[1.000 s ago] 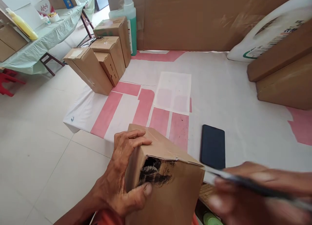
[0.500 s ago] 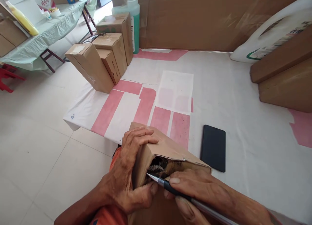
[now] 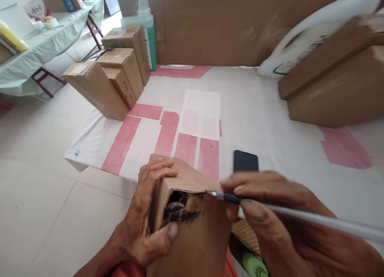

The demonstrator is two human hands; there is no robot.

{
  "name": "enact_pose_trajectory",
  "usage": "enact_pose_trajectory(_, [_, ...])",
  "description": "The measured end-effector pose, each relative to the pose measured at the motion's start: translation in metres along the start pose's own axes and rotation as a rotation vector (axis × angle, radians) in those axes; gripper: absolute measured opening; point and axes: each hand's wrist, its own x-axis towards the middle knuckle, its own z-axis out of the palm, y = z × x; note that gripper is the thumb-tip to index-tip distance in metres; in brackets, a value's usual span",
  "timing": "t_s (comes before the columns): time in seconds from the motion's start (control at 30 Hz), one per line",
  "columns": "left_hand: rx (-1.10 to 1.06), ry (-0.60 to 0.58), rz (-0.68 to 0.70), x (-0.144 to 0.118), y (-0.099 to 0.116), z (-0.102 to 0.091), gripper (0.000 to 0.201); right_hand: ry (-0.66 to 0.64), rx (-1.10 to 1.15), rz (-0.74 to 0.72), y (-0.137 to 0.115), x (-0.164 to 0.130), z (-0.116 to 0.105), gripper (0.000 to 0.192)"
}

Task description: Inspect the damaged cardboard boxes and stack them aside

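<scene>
A cardboard box [image 3: 199, 241] is tilted at the table's near edge, with a dark, ragged hole [image 3: 180, 209] high on the side facing me. My left hand [image 3: 144, 213] is closed around its left end, fingers over the top and thumb just below the hole. Between the fingers and thumb of my right hand [image 3: 279, 217] is a pen [image 3: 231, 197] with a metal tip, black grip and clear barrel. Its tip is at the box's top edge, right of the hole. Behind the right hand lies a black phone [image 3: 246, 160], partly covered.
Brown boxes [image 3: 99, 93] stand at the table's left edge beside a green bottle [image 3: 150, 45]. A white sheet [image 3: 201, 103] lies mid-table. A white jug [image 3: 282, 53] and more boxes [image 3: 336, 93] are at right. A large cardboard panel [image 3: 210, 25] stands behind. Below is a green round object [image 3: 254, 265].
My right hand has moved right and up with the pen, its tip going from the hole's left side to the top edge. More of the box's near side shows. The view has shifted right.
</scene>
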Motion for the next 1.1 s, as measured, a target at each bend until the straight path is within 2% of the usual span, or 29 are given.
enact_pose_trajectory(0.1, [0.008, 0.043, -0.042, -0.003, -0.001, -0.001, 0.056, 0.084, 0.089, -0.036, 0.021, 0.035, -0.003, 0.013])
enact_pose_trajectory(0.17, [-0.006, 0.103, -0.073, -0.003, -0.001, -0.001, 0.056, 0.067, -0.113, 0.043, 0.050, 0.057, -0.012, 0.019])
enact_pose_trajectory(0.23, [-0.019, 0.159, -0.105, -0.002, 0.001, 0.000, 0.054, -0.190, -0.606, 0.272, 0.085, 0.070, -0.020, 0.023])
enact_pose_trajectory(0.27, [-0.016, 0.176, -0.126, -0.001, 0.003, 0.001, 0.053, -0.258, -0.705, 0.336, 0.101, 0.072, -0.022, 0.021])
enact_pose_trajectory(0.37, [0.011, 0.214, -0.183, 0.001, 0.009, 0.005, 0.049, -0.353, -0.885, 0.455, 0.135, 0.065, -0.018, 0.013])
enact_pose_trajectory(0.47, [0.008, 0.228, -0.188, 0.002, 0.012, 0.009, 0.050, -0.406, -1.018, 0.533, 0.147, 0.051, -0.008, 0.014])
enact_pose_trajectory(0.6, [0.010, 0.207, -0.146, 0.003, 0.008, 0.012, 0.052, -0.439, -1.111, 0.593, 0.147, 0.044, -0.002, 0.024])
enact_pose_trajectory(0.8, [0.025, 0.169, -0.104, 0.005, 0.006, 0.011, 0.053, -0.345, -1.147, 0.629, 0.140, 0.037, -0.011, 0.027])
enact_pose_trajectory(0.97, [-0.032, 0.127, -0.106, 0.004, 0.005, 0.007, 0.053, -0.065, -1.196, 0.663, 0.137, 0.016, -0.045, 0.045])
enact_pose_trajectory(1.1, [-0.042, 0.108, -0.105, 0.005, 0.005, 0.008, 0.053, 0.041, -1.077, 0.734, 0.152, 0.010, -0.074, 0.055])
